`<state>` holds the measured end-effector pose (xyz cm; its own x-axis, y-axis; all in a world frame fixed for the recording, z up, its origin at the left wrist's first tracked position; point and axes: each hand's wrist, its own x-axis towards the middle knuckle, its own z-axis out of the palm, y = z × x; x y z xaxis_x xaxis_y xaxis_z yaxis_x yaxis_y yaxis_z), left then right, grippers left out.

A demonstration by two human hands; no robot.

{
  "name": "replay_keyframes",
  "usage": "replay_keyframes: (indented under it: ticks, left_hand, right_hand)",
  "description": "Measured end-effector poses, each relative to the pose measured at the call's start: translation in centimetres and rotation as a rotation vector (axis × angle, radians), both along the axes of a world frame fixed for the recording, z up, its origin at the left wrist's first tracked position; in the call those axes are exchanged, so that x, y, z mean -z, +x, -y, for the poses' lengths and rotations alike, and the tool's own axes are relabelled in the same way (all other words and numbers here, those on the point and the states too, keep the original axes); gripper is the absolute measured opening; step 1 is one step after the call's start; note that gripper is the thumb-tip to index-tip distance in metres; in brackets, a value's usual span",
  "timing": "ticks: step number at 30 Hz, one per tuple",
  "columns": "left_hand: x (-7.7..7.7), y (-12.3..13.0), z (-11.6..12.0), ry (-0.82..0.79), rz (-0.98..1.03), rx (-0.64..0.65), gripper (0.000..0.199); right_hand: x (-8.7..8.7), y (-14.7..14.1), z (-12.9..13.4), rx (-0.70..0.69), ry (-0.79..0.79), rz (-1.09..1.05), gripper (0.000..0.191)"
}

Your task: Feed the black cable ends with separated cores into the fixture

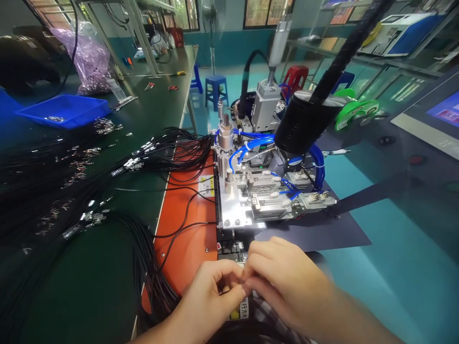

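Observation:
My left hand point(215, 291) and my right hand point(283, 277) meet fingertip to fingertip at the near edge of a metal machine point(233, 205). Both have thumb and fingers pinched together; whatever lies between the tips is too small and hidden to name. Just beyond them is a dark block track point(229, 251) on the machine's front. Left of my hands, an orange panel point(182, 253) carries a few loose black cables. A thick bundle of black cables point(143, 258) hangs over the green table's edge beside my left wrist.
More cables with metal ends lie across the green table point(89, 282). A blue tray point(68, 110) and a pink bag point(89, 62) stand at the back left. A black cylinder point(304, 122) hangs over the machine. A screen point(446, 112) is at the right, with stools point(215, 88) behind.

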<state>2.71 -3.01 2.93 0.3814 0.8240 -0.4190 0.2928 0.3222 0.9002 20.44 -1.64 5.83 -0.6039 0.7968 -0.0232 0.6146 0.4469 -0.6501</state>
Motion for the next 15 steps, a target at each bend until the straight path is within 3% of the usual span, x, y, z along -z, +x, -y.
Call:
replay_keyframes:
  ticks: [3,8,11,15]
  left_hand:
    - [-0.4,0.1,-0.5,-0.129,0.068,-0.025,0.017]
    - [-0.8,-0.3,-1.2,-0.358,0.235,-0.171,0.021]
    - [-0.9,-0.4,-1.2,-0.382,0.277,-0.201,0.022]
    - [-1.0,-0.3,-1.2,-0.38,0.281,-0.205,0.024]
  right_hand:
    - [0.3,-0.1,-0.4,0.05,-0.062,-0.095,0.013]
    - [2.7,0.0,0.4,0.462,-0.411,-0.506,0.015]
    - [3.9,-0.5,1.4,0.543,-0.527,-0.613,0.01]
    - [4.3,-1.6,2.1,0.57,-0.584,-0.699,0.011]
